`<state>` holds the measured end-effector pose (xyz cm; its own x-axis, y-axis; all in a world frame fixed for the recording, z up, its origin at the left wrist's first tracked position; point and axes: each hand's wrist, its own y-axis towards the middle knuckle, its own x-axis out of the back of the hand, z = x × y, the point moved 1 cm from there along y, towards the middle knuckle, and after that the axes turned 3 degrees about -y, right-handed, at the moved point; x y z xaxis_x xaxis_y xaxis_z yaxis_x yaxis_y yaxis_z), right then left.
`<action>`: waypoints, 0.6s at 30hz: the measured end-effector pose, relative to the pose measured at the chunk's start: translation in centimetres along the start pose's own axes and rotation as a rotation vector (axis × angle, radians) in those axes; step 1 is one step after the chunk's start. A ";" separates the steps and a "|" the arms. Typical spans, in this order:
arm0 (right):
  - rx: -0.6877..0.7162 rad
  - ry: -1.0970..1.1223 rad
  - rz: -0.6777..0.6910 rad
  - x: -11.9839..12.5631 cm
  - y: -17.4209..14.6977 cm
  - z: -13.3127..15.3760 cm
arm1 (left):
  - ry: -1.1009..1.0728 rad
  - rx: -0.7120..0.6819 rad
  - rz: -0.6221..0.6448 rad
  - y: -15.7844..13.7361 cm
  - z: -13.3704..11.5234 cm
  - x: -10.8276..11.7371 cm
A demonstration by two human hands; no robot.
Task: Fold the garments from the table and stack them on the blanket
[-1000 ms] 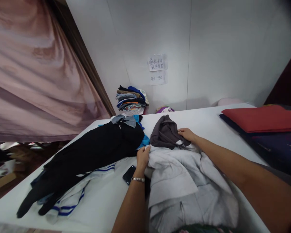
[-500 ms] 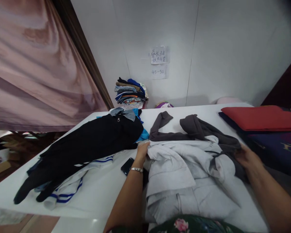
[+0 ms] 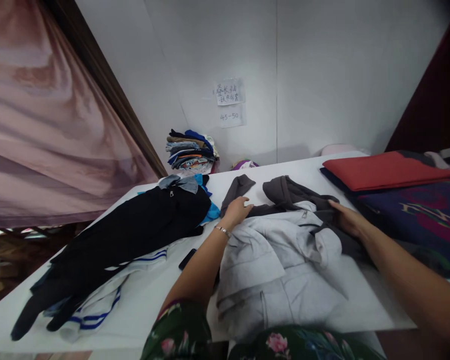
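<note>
Gap beside light-grey garment (image 3: pixel 285 275), probable phone (image 3: pixel 187 259) within

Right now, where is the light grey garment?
The light grey garment lies low in the head view, just right of centre, on the white table, between the black garment at left and the folded red cloth at right.

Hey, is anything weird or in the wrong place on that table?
Maybe one thing: a black, phone-like object lies on the table between the black garment and the pale grey garment. It looks odd among all those clothes. I see nothing spilled.
</note>
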<state>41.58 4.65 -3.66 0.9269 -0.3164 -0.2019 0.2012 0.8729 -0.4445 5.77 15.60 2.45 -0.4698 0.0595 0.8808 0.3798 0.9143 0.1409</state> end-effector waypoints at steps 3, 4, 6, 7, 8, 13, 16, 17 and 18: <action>-0.023 -0.147 0.024 -1.2 0.2 0.4 | 0.050 0.012 0.147 1.9 -0.5 -2.0; -0.009 -0.178 0.022 -1.7 0.2 0.5 | 0.059 0.021 0.172 2.2 -0.6 -2.4; 0.068 -0.187 -0.014 -2.4 0.0 1.2 | 0.073 0.033 0.197 2.4 -0.8 -2.6; 0.131 -0.152 -0.050 -2.6 -0.2 1.8 | 0.076 0.034 0.190 2.4 -0.9 -2.4; 0.216 -0.082 -0.096 -2.8 -0.4 2.6 | 0.076 0.033 0.171 2.2 -1.0 -1.9; 0.636 0.335 -0.298 -3.1 -2.7 7.0 | 0.057 0.034 -0.068 1.1 -1.7 3.5; 0.871 0.469 -0.293 -3.7 -4.3 9.4 | -0.008 -0.030 -0.383 -0.3 -2.4 7.6; 0.952 0.494 -0.281 -4.0 -4.5 10.4 | -0.025 -0.064 -0.478 -0.6 -2.7 8.8; 1.024 0.504 -0.275 -4.4 -4.4 11.6 | -0.034 -0.099 -0.555 -0.8 -3.0 9.8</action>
<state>40.29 6.55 9.30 0.6284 -0.4517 -0.6334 0.7492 0.5706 0.3363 3.25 14.26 12.36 -0.6454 -0.4054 0.6474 0.1401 0.7704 0.6220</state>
